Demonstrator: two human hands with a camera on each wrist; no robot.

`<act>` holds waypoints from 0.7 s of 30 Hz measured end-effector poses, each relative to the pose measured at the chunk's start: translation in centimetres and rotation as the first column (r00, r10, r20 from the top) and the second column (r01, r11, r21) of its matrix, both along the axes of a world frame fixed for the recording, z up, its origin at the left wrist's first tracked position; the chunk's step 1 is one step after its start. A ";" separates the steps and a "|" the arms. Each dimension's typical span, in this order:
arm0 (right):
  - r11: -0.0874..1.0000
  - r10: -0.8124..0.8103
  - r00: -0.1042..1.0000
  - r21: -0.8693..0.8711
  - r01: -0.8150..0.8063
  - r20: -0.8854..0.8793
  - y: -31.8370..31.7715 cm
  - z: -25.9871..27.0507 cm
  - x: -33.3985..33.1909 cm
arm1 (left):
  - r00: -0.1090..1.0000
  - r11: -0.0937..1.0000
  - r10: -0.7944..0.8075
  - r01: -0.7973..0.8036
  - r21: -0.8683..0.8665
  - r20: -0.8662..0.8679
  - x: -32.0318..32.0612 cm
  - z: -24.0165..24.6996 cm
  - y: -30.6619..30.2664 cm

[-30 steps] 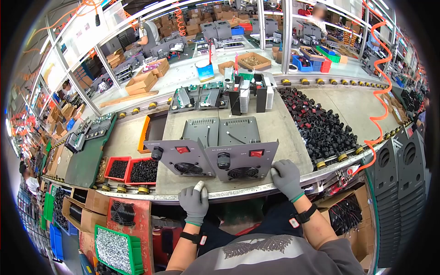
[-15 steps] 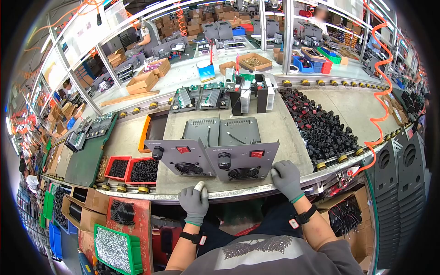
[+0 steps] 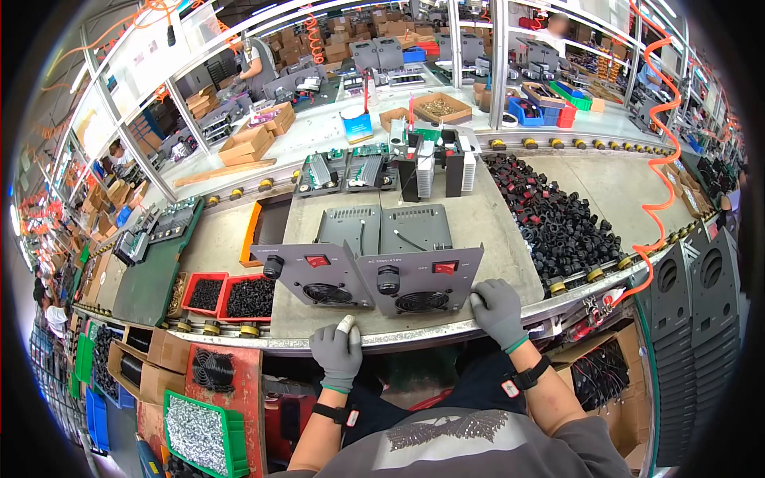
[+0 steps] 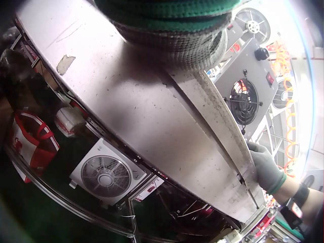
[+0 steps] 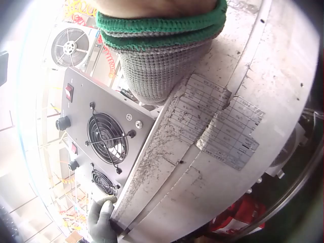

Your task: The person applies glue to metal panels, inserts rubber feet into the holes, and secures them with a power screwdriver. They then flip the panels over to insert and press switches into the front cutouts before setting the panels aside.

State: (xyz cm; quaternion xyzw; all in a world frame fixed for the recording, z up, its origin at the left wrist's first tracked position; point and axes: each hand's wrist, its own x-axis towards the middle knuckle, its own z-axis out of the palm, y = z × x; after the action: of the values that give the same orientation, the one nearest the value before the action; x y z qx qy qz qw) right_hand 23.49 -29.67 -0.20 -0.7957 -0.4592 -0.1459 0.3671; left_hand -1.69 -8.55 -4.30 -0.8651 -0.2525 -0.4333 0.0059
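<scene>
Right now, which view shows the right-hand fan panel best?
Head view: the right-hand fan panel stands whole and face-on, with its red switch, knob and fan clear. The right wrist view shows it close but slanted; the left wrist view, small and skewed.

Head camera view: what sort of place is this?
Likely a factory electronics assembly line: two grey fan panels on a roller conveyor bench, circuit boards behind them, and red bins of black parts.

Light: bright, even, from overhead; shadows soft.
Glare: wrist views blow out white, 3 o'clock on the left, 9 o'clock on the right.
Distortion: strong fisheye, black corners.
Focus: left hand [image 4: 172, 35] and right hand [image 5: 157, 61] soft at 12 o'clock.
</scene>
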 end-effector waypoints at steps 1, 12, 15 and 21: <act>1.000 0.000 1.000 0.000 0.000 0.000 0.0 0.0 0.0 | 1.000 1.000 0.000 0.000 0.002 -0.003 0.0 0.0 0.0; 1.000 -0.003 1.000 -0.023 0.003 -0.005 0.0 0.2 0.0 | 1.000 1.000 -0.001 0.001 0.004 -0.004 0.0 0.3 -0.1; 1.000 0.006 1.000 -0.019 -0.006 -0.012 0.0 0.0 -0.1 | 0.999 0.999 -0.034 0.033 -0.020 -0.041 -0.7 0.6 0.3; 1.000 0.016 1.000 0.010 -0.015 -0.008 -0.2 -0.1 0.1 | 0.994 0.973 0.107 -0.109 -0.201 -0.019 -3.6 0.9 3.5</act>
State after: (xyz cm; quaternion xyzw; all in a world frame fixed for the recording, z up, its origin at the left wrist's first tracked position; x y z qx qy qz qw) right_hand 23.58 -29.84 -0.29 -0.7908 -0.4632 -0.1422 0.3739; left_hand -5.26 -5.08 -3.38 -0.8480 -0.3418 -0.4010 -0.0574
